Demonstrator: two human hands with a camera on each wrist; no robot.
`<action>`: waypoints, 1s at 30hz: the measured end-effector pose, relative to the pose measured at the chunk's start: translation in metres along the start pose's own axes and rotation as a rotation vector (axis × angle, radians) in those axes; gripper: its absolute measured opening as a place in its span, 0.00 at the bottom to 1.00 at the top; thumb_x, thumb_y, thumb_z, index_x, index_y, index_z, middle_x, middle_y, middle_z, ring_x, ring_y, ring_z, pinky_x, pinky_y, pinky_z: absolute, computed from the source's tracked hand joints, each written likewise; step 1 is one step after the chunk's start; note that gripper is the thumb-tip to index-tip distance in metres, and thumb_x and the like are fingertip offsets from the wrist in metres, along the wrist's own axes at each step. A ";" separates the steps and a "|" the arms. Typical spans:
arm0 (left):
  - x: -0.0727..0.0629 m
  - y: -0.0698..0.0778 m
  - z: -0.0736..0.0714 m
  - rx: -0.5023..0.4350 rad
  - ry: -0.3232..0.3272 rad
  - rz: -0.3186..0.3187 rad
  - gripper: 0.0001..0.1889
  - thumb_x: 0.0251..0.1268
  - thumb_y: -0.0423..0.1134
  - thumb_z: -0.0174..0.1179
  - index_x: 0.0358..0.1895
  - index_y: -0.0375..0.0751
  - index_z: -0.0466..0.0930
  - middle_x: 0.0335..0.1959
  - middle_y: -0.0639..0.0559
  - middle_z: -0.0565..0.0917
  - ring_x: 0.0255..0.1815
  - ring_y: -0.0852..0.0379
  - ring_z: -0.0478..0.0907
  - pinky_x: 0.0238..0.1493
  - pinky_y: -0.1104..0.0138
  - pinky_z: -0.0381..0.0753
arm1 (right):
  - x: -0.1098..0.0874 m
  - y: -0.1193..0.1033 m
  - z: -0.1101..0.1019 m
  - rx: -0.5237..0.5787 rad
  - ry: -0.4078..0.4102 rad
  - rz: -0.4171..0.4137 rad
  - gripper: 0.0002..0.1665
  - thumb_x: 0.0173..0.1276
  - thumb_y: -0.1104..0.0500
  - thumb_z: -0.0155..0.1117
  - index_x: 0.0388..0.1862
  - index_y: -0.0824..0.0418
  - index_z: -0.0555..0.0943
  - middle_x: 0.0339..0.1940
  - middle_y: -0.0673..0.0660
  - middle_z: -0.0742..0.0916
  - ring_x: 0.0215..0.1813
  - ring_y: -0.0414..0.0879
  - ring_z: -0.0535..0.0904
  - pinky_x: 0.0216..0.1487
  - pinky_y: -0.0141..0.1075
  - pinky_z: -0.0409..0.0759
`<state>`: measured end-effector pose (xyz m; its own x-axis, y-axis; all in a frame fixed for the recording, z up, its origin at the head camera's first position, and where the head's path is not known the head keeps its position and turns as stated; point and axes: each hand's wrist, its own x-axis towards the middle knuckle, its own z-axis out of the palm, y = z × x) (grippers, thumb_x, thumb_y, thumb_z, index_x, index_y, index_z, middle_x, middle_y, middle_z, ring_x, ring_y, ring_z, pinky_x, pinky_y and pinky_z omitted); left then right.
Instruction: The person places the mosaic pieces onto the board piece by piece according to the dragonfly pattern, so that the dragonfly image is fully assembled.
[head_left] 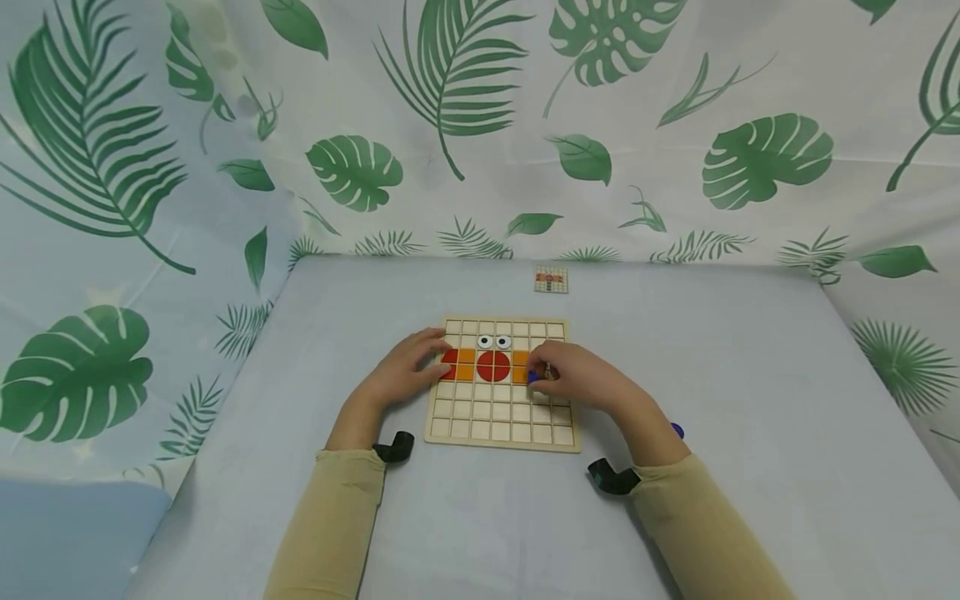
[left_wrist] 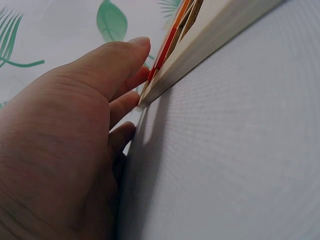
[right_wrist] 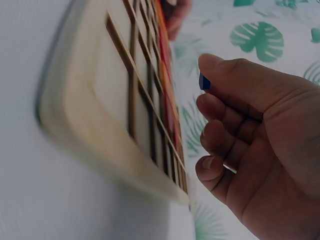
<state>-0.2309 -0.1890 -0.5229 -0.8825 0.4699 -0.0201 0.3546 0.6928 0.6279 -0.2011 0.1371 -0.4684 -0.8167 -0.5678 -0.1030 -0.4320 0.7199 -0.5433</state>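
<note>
A wooden grid board (head_left: 502,447) lies flat on the table in the head view. Red pieces (head_left: 449,364) and orange tiles (head_left: 466,365) sit at its left, a red circle (head_left: 492,367) in the middle with two eye pieces (head_left: 494,342) above it, and more orange tiles (head_left: 520,360) to the right. My left hand (head_left: 396,368) rests at the board's left edge, fingers extended and loosely bent. Over the board's right side, my right hand (head_left: 583,375) pinches a small blue piece (right_wrist: 204,82) between thumb and forefinger, above the grid in the right wrist view.
A small picture card (head_left: 551,280) showing a similar grid pattern lies behind the board. Another blue object (head_left: 677,430) is partly hidden by my right forearm. Black wrist devices (head_left: 613,478) sit beside both sleeves. Leaf-printed cloth (head_left: 510,208) hangs around the table.
</note>
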 end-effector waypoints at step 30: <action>0.002 -0.001 0.000 0.004 0.011 0.030 0.18 0.72 0.51 0.58 0.60 0.51 0.76 0.76 0.51 0.64 0.79 0.46 0.56 0.79 0.49 0.56 | 0.022 -0.021 0.042 -0.108 0.042 0.020 0.14 0.65 0.45 0.69 0.47 0.46 0.82 0.39 0.43 0.82 0.38 0.37 0.74 0.42 0.34 0.76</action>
<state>-0.2326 -0.1891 -0.5237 -0.8746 0.4848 0.0071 0.3822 0.6804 0.6253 -0.1938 0.0931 -0.4944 -0.8402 -0.5368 -0.0765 -0.4518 0.7712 -0.4485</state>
